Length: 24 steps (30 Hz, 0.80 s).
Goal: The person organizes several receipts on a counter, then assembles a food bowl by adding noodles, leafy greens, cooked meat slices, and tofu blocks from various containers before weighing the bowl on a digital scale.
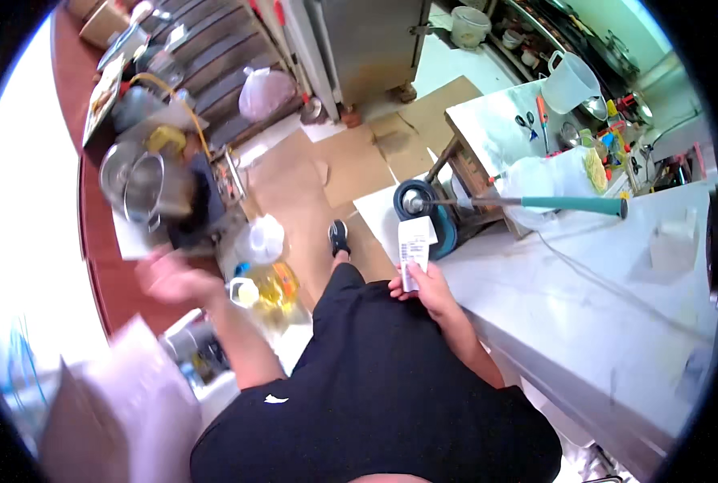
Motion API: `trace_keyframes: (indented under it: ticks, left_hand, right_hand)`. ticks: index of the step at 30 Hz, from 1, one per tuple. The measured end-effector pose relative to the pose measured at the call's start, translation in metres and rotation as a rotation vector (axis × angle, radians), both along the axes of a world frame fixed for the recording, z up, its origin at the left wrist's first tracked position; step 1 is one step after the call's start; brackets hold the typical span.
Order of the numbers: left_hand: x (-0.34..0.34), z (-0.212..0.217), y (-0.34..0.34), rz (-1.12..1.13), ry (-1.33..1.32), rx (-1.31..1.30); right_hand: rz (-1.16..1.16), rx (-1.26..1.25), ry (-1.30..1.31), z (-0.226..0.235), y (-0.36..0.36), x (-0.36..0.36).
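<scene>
My right hand (429, 290) is closed around a small white printed paper slip (413, 245), held in front of my body with the thumb across its lower end. My left hand (174, 275) is stretched out to the left, smeared by motion, so its fingers cannot be read. Nearest to it is a metal pot (156, 191) on the stove side, also blurred. Below and right of that hand stands a large clear jug of yellow oil (277, 286). A white plastic container (260, 239) sits just beyond the jug.
To the right, a white counter (568, 282) holds a translucent pitcher (572, 82), scissors (526, 122) and plastic bags. A long teal-handled tool (576, 205) reaches over a dark blue bin (443, 229). Cardboard (351, 169) covers the floor. A pink bag (266, 94) sits by the shelves.
</scene>
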<state>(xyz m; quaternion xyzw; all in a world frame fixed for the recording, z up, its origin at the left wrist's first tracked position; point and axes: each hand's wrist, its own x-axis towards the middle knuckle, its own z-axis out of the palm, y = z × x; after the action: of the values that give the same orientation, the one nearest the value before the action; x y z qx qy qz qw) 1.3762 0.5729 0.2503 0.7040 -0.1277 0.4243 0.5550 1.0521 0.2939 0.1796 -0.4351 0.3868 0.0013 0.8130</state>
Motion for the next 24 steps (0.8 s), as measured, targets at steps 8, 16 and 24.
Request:
trace_keyframes:
  ticks: [8, 16, 24]
  left_hand:
    - [0.038, -0.057, -0.282, -1.85, 1.495, 0.472]
    - [0.154, -0.016, -0.479, -1.979, 1.742, 0.079]
    - [0.208, -0.002, -0.686, -1.836, 1.618, 0.078]
  right_hand:
    - [-0.201, -0.081, -0.118, 0.016, -0.058, 0.175]
    - [-0.196, -0.007, -0.099, 0.005, -0.144, 0.261]
    - [-0.283, -0.015, -0.238, -0.052, -0.333, 0.346]
